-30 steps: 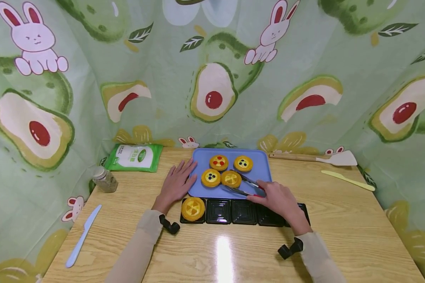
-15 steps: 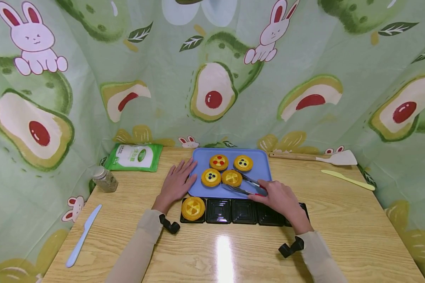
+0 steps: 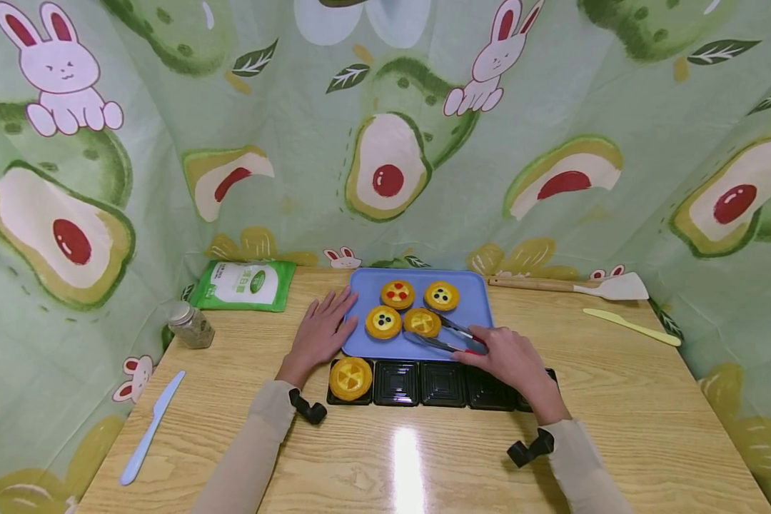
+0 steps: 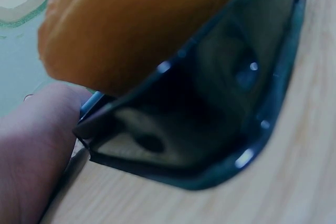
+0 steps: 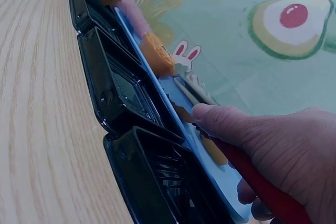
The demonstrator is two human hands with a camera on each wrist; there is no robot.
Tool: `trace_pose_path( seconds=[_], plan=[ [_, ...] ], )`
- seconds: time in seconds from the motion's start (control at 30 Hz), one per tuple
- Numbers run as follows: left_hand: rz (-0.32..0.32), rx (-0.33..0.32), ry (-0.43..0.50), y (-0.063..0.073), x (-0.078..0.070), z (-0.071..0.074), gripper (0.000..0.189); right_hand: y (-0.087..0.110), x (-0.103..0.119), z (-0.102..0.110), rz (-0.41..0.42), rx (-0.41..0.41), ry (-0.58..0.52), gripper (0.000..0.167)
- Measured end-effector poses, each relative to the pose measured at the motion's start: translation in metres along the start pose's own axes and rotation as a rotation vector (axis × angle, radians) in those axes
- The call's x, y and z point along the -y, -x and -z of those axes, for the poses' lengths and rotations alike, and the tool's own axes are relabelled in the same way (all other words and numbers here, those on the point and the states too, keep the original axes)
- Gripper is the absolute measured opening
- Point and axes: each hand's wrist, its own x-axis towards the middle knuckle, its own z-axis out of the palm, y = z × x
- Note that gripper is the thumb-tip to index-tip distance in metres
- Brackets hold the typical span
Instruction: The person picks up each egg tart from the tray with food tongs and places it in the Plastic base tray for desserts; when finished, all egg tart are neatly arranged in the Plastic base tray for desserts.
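My right hand (image 3: 507, 357) grips red-handled metal tongs (image 3: 448, 344). Their two arms lie around an egg tart (image 3: 422, 323) with a yellow wedge-patterned top, at the front of the blue tray (image 3: 465, 314). Three more tarts share the tray: a red-dotted tart (image 3: 397, 294) and two with dark berries, a rear tart (image 3: 441, 296) and a front-left tart (image 3: 383, 323). My left hand (image 3: 321, 332) lies flat with fingers spread, fingertips at the tray's left edge. Another wedge-topped tart (image 3: 350, 379) sits in the leftmost compartment of the black plastic container (image 3: 395, 384).
At the left are a green-white packet (image 3: 244, 286), a glass shaker jar (image 3: 191, 325) and a blue plastic knife (image 3: 153, 427). On the right lie a wooden-handled spatula (image 3: 568, 287) and a yellow knife (image 3: 631, 327). A printed curtain (image 3: 462, 185) borders the table.
The right hand, the tongs and the wedge-topped tart between the tong arms have shifted slightly right on the tray. The left hand stays where it was.
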Motion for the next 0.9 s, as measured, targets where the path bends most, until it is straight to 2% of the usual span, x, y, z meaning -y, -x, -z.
trace_pose_path(
  seconds=[0.3, 0.63, 0.9],
  plan=[
    [0.002, 0.007, -0.004, 0.001, -0.001, 0.001, 0.064, 0.000, 0.002, 0.008, 0.008, -0.002, 0.005, 0.049],
    [0.009, 0.009, -0.009, -0.001, 0.001, 0.000, 0.064, 0.002, 0.014, 0.020, 0.077, -0.025, 0.022, 0.047],
    [0.009, 0.014, -0.005, 0.000, 0.001, 0.000, 0.064, 0.013, 0.029, 0.025, 0.131, -0.011, -0.003, 0.045]
  ],
)
